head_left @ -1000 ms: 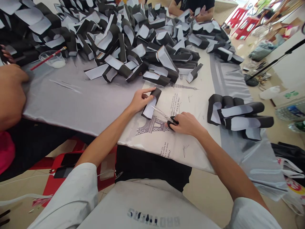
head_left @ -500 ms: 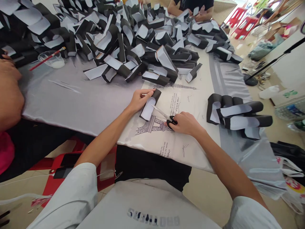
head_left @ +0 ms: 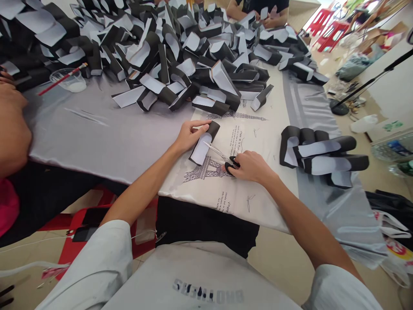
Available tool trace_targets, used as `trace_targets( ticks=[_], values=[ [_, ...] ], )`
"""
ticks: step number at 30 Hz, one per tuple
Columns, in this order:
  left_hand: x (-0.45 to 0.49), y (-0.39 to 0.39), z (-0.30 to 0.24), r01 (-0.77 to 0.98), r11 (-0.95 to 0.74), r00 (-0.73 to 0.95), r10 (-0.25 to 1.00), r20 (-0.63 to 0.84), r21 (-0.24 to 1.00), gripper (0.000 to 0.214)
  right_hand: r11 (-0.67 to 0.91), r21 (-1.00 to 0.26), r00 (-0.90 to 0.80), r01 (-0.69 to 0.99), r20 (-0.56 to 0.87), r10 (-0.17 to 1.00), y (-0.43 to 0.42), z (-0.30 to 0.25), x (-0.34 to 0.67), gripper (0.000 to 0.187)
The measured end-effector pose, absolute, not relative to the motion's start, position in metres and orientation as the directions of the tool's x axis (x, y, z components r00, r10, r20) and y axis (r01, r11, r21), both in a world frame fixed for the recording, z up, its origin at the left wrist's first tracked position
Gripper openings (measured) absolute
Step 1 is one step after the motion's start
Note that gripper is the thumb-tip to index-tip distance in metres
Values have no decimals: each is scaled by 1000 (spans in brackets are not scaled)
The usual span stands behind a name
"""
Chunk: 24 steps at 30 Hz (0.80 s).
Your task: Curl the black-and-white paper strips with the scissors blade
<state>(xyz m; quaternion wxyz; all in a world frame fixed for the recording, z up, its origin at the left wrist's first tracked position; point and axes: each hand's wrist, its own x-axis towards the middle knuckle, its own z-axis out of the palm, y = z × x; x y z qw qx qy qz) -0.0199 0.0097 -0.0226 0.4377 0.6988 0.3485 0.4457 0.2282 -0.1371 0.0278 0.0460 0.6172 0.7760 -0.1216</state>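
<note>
My left hand (head_left: 188,134) grips a folded black-and-white paper piece (head_left: 203,144) against the printed cloth (head_left: 245,189) on the table. My right hand (head_left: 252,166) is closed on black-handled scissors (head_left: 222,156). Their blades point up and left, and the tips meet the white side of the paper piece. A small stack of similar folded pieces (head_left: 319,155) lies to the right of my right hand.
A large heap of black-and-white folded pieces (head_left: 180,47) fills the far half of the table. A clear cup with a red brush (head_left: 69,79) stands at the left. Another person's arm (head_left: 13,125) rests at the left edge. A second person's arms (head_left: 258,10) are at the far side.
The paper piece and both my hands have barely shifted. The scissor blades have moved slightly against the paper. The person's arm on the left has pulled back a little.
</note>
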Motion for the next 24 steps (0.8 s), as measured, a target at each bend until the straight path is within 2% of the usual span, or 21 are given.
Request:
trace_targets(
  ticks=[9, 12, 18, 24],
  values=[
    [-20, 7, -23, 98, -320, 370, 891, 264, 942, 54, 221, -143, -247, 965, -207, 947, -136, 25, 231, 62],
    [-19, 8, -23, 86, -345, 373, 881, 291, 935, 53, 209, -138, -236, 968, -228, 945, -137, 27, 230, 62],
    [-19, 10, -24, 68, -434, 384, 843, 378, 898, 39, 225, -129, -249, 966, -223, 942, -136, 26, 231, 59],
    [-18, 9, -23, 47, -426, 383, 843, 377, 904, 38, 224, -125, -248, 966, -221, 943, -135, 24, 232, 64]
  ],
)
